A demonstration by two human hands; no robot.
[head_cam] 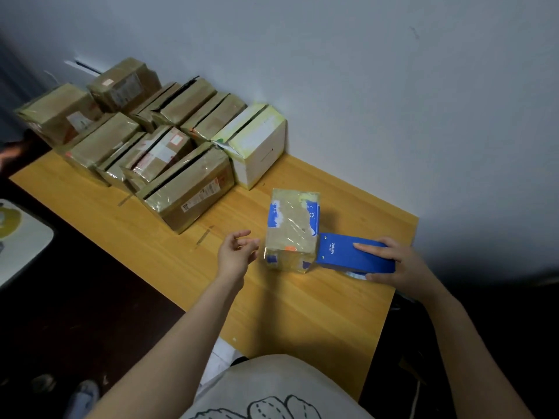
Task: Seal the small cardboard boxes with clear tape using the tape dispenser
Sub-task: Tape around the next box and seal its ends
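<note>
A small cardboard box (292, 229) with blue print and shiny clear tape over it stands on the wooden table (287, 313). The blue tape dispenser (348, 254) lies against the box's right side, and my right hand (393, 264) grips it from the right, index finger along its top. My left hand (237, 252) hovers just left of the box with fingers loosely curled, holding nothing and not touching the box.
Several taped brown boxes (187, 189) are packed together at the table's far left. A white box (257, 146) with a yellowish top stands against the wall. Two short tape strips (205, 234) stick to the tabletop. The table's right edge lies close to my right hand.
</note>
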